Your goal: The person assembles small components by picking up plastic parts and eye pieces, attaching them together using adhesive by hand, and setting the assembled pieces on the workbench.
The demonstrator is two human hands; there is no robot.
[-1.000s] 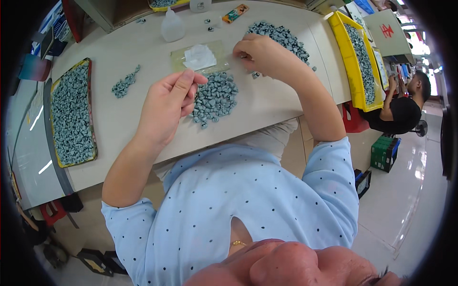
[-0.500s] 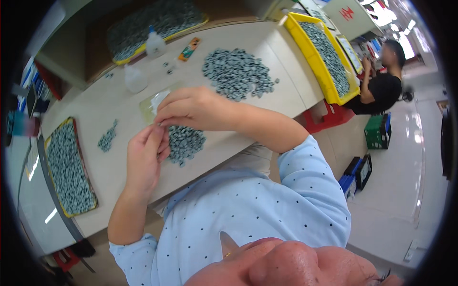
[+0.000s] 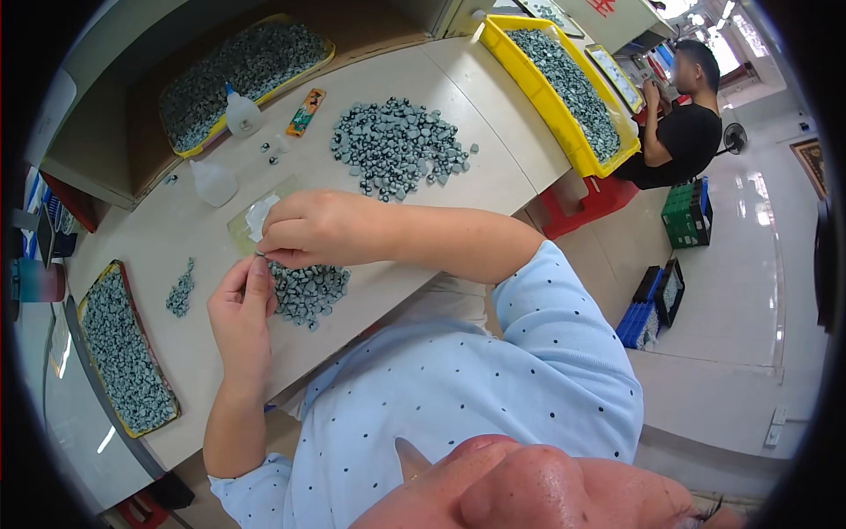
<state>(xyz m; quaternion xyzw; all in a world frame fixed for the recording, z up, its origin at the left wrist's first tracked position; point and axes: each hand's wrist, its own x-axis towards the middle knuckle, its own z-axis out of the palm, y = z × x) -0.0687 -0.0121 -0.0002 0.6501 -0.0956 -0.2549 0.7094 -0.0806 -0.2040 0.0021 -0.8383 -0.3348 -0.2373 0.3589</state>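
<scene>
My left hand (image 3: 240, 310) and my right hand (image 3: 310, 227) meet fingertip to fingertip over the near part of the beige table (image 3: 493, 167). Between the fingertips is one small grey part (image 3: 259, 257), pinched from both sides; it is too small to see in detail. Just right of the hands lies a small heap of grey-green parts (image 3: 308, 291). Under my right hand sits a clear plastic sheet with a white patch (image 3: 256, 216). A larger spread of the same grey parts (image 3: 397, 145) lies farther back on the table.
Yellow-rimmed trays of grey parts stand at the left (image 3: 123, 353), back left (image 3: 247, 70) and right (image 3: 564, 84). Two clear squeeze bottles (image 3: 214, 181) and a small orange packet (image 3: 306, 110) lie behind the sheet. A person in black (image 3: 683, 132) sits at the right.
My hands came together: the right hand drew back from the far pile to the left hand's fingertips. The view swung, so the table now sits higher and further left.
</scene>
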